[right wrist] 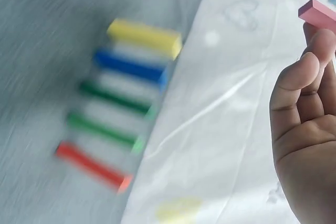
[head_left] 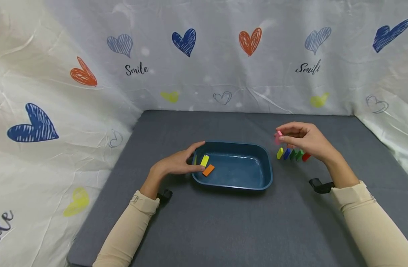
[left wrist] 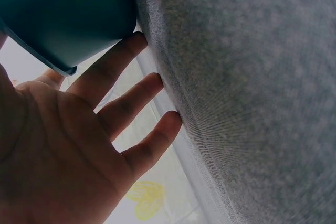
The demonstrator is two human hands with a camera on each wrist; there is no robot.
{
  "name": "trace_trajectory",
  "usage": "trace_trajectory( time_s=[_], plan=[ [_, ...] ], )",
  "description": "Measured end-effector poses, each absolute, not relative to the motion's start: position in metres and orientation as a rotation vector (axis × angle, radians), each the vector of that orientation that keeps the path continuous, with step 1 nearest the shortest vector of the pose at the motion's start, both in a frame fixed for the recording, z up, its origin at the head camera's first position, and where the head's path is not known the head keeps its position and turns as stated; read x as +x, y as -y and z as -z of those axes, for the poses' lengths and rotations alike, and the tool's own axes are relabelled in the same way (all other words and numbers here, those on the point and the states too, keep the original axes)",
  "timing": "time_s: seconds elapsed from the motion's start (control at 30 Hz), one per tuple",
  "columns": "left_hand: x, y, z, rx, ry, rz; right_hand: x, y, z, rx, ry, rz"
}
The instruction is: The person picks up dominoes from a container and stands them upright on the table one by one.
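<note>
At the left end of a dark blue tray (head_left: 232, 187), my left hand (head_left: 178, 162) holds the tray. Its thumb crosses the rim while other fingers lie along the outer wall, fingertips by the cloth in the left wrist view. A yellow block (head_left: 205, 160) and an orange block (head_left: 208, 170) lie inside near the thumb. My right hand (head_left: 305, 139) pinches a pink block (head_left: 278, 137) between thumb and fingers, raised above a row of standing blocks: yellow (head_left: 280, 153), blue (head_left: 286, 154), two green (head_left: 299, 154) and red (head_left: 306, 157).
A dark grey cloth covers the table (head_left: 224, 226). The standing row is to the right of the tray, its blocks spaced slightly apart. A white curtain (head_left: 217, 55) printed with hearts hangs behind and along the sides.
</note>
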State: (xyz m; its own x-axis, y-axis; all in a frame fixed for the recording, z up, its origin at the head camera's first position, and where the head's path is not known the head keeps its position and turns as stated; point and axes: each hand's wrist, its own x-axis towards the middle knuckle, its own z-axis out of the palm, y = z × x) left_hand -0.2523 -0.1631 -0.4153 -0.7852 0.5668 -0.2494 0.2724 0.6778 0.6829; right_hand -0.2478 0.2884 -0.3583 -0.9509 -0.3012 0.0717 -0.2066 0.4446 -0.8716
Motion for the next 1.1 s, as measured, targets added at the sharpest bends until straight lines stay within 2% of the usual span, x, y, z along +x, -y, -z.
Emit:
trace_trajectory(
  time_s=[0.43, 0.67, 1.1],
  plan=[
    [-0.252, 0.162, 0.417, 0.647, -2.428, -0.915, -0.223, -0.369, 0.377, -0.235, -2.755, 1.547],
    [-0.253, 0.163, 0.418, 0.644, -2.433, -0.907, -0.219, -0.4, 0.398, -0.117, -2.801, 1.486],
    [-0.252, 0.163, 0.417, 0.647, -2.448, -0.892, -0.224, -0.407, 0.42, -0.142, -2.736, 1.141]
  ],
)
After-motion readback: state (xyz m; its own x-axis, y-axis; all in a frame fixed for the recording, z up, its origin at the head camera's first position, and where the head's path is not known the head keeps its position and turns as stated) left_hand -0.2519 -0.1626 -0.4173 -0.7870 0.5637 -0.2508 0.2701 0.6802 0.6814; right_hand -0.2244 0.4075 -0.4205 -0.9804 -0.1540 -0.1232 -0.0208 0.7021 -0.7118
